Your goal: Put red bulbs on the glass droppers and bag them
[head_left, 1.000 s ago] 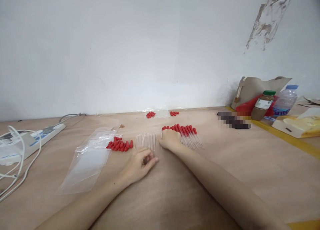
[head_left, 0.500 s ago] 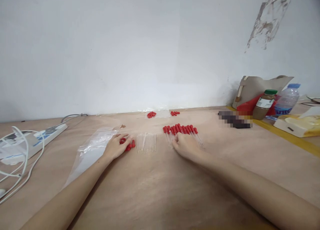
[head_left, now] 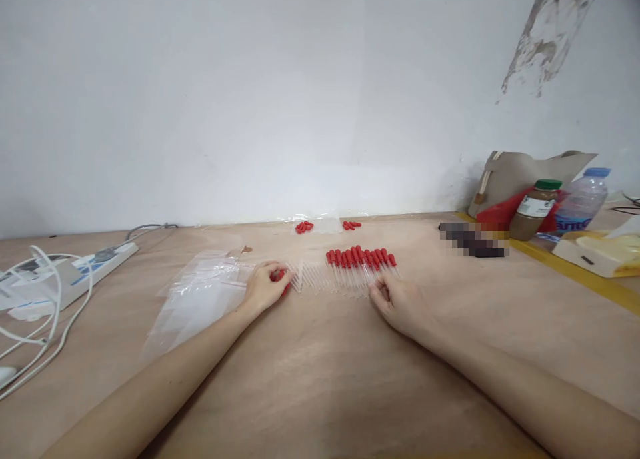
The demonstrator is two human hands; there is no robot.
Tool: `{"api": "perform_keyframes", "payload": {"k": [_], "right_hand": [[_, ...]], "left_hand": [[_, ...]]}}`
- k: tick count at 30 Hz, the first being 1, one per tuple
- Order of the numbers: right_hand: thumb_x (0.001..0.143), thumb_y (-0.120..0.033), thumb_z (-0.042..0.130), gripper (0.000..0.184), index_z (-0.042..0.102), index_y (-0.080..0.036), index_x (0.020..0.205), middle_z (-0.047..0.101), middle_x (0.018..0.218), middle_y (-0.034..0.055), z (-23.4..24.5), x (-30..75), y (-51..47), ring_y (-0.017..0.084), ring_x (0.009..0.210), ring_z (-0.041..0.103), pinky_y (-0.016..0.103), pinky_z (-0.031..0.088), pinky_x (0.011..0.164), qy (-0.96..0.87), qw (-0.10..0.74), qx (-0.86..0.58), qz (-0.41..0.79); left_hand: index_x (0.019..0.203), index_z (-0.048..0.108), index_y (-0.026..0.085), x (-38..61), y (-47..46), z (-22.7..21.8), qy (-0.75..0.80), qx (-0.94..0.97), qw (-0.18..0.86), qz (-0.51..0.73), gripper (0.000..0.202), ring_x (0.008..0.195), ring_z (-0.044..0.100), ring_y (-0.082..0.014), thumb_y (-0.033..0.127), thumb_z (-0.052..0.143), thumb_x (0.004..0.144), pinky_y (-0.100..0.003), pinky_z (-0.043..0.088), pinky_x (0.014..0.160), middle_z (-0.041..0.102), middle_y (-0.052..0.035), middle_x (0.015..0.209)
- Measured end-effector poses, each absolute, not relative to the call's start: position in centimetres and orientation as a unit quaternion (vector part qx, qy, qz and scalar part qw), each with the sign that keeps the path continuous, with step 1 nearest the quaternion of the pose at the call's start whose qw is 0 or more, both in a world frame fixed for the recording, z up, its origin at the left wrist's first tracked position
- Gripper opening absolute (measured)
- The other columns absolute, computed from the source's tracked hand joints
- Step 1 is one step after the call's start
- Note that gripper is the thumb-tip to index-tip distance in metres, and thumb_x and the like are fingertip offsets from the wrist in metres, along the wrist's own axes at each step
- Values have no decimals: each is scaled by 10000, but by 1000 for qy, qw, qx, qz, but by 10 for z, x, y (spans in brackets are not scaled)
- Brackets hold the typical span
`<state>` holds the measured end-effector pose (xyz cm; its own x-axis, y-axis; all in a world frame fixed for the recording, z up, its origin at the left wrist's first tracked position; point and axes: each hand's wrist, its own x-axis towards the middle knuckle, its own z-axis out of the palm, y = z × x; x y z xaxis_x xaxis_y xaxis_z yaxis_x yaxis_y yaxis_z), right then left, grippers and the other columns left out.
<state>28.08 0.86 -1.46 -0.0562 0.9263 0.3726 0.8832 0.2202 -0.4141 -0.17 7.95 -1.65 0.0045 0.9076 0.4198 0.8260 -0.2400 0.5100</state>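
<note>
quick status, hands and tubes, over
Left hand around red bulbs. Right hand at lower ends of red-topped tubes. Bare tubes between hands. Plastic bags to the left, nothing visibly blocking.

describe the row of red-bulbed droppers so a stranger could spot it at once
On the brown tabletop before the white wall, find the right hand. The row of red-bulbed droppers runs leftward from just beyond it, bulbs toward the wall. Each clear tube wears a red bulb, unlike the bare tubes to the row's left.

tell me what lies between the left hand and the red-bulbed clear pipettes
Thin clear tubes lie between the left hand and pipettes in the head view.
</note>
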Motion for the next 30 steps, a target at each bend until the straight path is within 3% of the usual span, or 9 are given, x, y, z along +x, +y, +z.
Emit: {"api": "perform_keyframes", "payload": {"k": [4,10,13,15,16,19,22,30], "right_hand": [[806,-322,398,189,476,-187,700,558,558,-4,-19,283,9,129,524,498,226,256,505,-727,295,-618,50],[808,-332,388,202,457,-186,686,543,555,-1,-24,283,10,129,516,489,227,274,500,-732,317,-599,62],[805,-327,389,187,447,-188,694,529,551,-6,-26,284,11,126,505,480,227,278,497,-728,334,-595,61],[807,-318,383,170,433,-188,711,515,550,-11,-27,285,12,123,493,467,228,276,489,-724,350,-591,55],[811,-315,375,163,424,-187,723,510,556,-11,-28,285,13,122,490,462,229,277,486,-723,358,-588,53],[833,-310,346,155,400,-187,755,510,598,-4,-31,287,15,124,513,467,231,303,496,-722,388,-571,54],[843,-304,340,152,407,-183,780,524,645,14,-34,287,18,133,558,486,236,343,518,-723,415,-547,70],[852,-278,351,319,476,-116,1096,584,720,60,-38,287,21,175,680,547,295,431,642,-753,438,-490,42]], "left_hand": [[855,669,200,0,84,-13,550,756,89,344,287,849,595,-211,427,563,714,-333,444,793,652,-42,910],[889,664,186,-7,91,-5,465,805,126,347,282,973,568,-213,371,613,682,-338,406,892,603,-71,1075],[1035,598,170,-8,90,-2,443,804,194,345,382,681,637,-175,412,552,743,-304,501,641,665,-75,844],[1116,534,154,-10,87,0,444,783,258,351,432,432,572,-139,439,473,798,-261,460,444,644,-29,605],[1109,532,151,-12,86,2,453,769,268,362,429,396,550,-134,444,462,804,-252,443,418,627,-15,554],[944,607,160,-20,86,9,497,741,204,404,331,648,626,-170,419,542,749,-282,491,617,665,-51,725],[800,641,161,-30,91,13,519,734,182,398,269,849,604,-195,404,585,700,-297,457,790,659,-59,865],[717,657,142,-37,115,5,590,706,203,334,319,639,614,-199,444,619,623,-270,459,555,662,-48,657]]}}
